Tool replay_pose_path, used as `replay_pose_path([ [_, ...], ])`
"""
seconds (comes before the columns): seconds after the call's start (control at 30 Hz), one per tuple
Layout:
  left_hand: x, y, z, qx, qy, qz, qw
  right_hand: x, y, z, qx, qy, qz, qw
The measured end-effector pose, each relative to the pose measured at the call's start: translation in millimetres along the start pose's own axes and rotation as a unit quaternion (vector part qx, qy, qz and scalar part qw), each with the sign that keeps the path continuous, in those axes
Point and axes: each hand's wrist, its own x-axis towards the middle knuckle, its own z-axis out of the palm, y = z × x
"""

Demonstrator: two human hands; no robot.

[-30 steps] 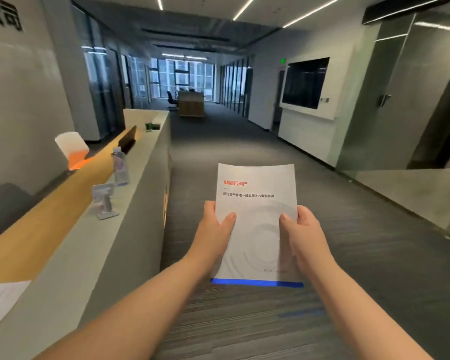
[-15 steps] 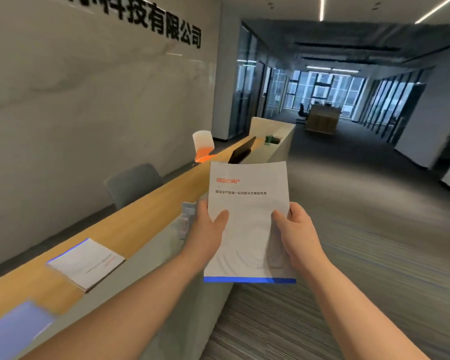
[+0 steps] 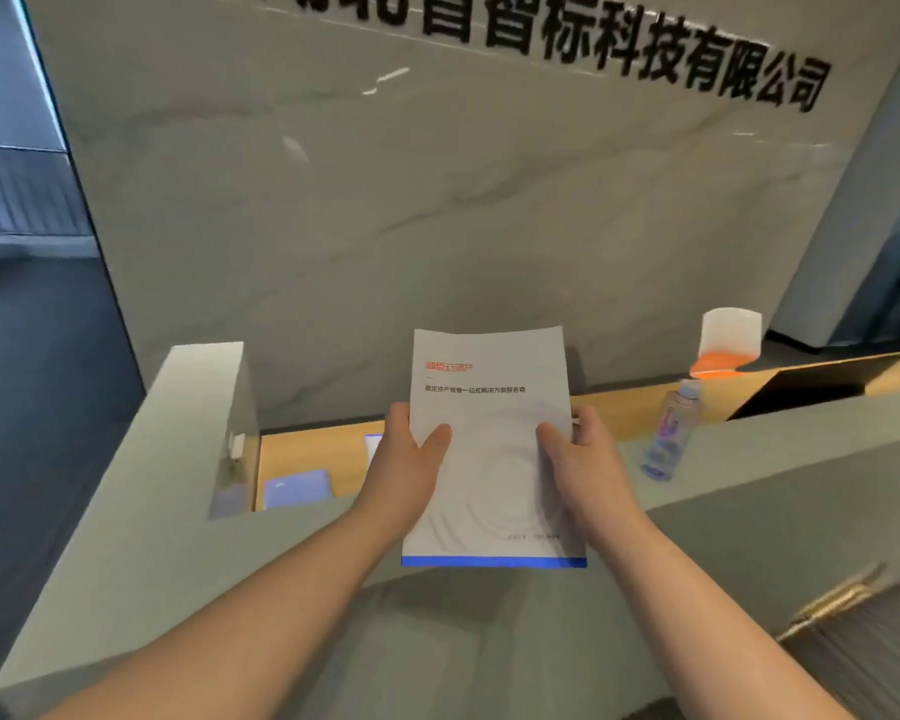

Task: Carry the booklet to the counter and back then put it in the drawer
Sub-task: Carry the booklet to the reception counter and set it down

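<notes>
A white booklet [image 3: 489, 407] with an orange logo, a line of dark text and a blue bottom stripe is held up in front of me over the grey reception counter [image 3: 178, 537]. My left hand [image 3: 404, 470] grips its left edge, thumb on the cover. My right hand [image 3: 580, 459] grips its right edge the same way. No drawer is in view.
Behind the counter's raised ledge runs a wooden desk [image 3: 307, 449] with a blue pad [image 3: 297, 488]. A water bottle [image 3: 668, 433] stands on the ledge at right, near a white and orange chair [image 3: 728, 343] and a dark monitor [image 3: 811, 384]. A marble wall with lettering rises beyond.
My view has swung left from the corridor to face the counter and the marble wall head-on. Both hands keep the same hold on the booklet.
</notes>
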Motion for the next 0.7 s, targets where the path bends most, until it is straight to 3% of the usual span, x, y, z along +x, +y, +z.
replay_pose_path([
  [0.2,-27.7,-2.1,-8.1,0.023,0.079,-0.040,0.996,2.9,2.2,5.6,-0.021,-0.096,-0.020,0.995],
  [0.37,-26.1,-14.9,-16.5,0.029,0.106,-0.060,0.992,5.4,11.9,24.1,-0.034,-0.127,-0.024,0.991],
  [0.7,0.9,-75.2,-30.9,0.099,0.103,-0.116,0.983,13.7,49.2,74.7,-0.123,-0.170,-0.034,0.977],
])
